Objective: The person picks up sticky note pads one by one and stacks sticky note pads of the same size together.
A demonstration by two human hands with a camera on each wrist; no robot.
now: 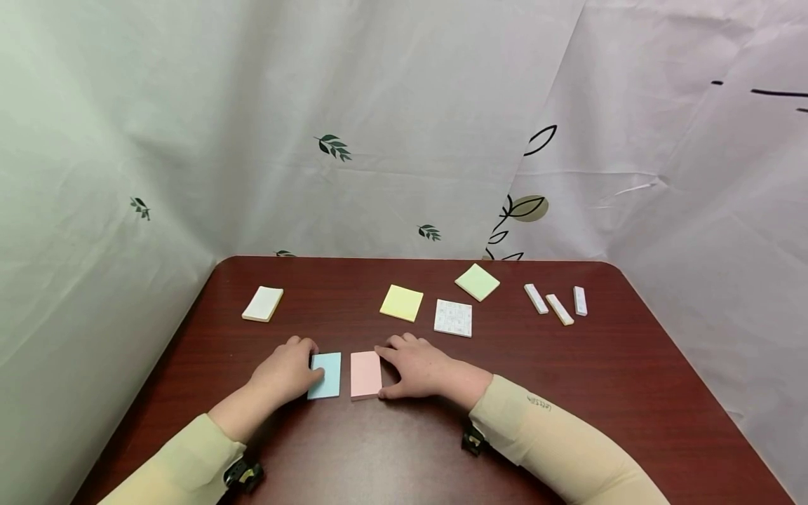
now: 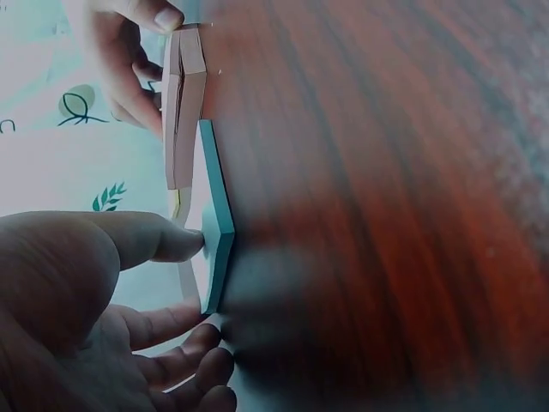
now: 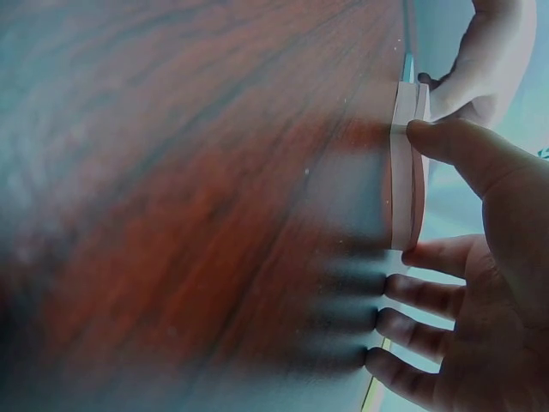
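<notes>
On the table lie a blue sticky note pad point(image 1: 330, 379) and, just to its right with a narrow gap between, a pink sticky note pad point(image 1: 365, 375). My left hand point(image 1: 284, 370) holds the blue pad at its left side, the thumb on its top face. The left wrist view shows the blue pad point(image 2: 220, 219) thin, with the index fingertip at its edge. With thumb and index finger at its right corners, my right hand point(image 1: 419, 366) grips the pink pad. In the right wrist view the pink pad point(image 3: 403, 180) is thicker, with a split between its sheets.
Farther back on the table point(image 1: 631, 393) lie a white pad point(image 1: 262, 304), a yellow pad point(image 1: 402, 303), a printed white pad point(image 1: 453, 318) and a pale green pad point(image 1: 477, 282). Three slim white blocks point(image 1: 559, 308) lie at the back right. A patterned curtain point(image 1: 379, 126) hangs behind.
</notes>
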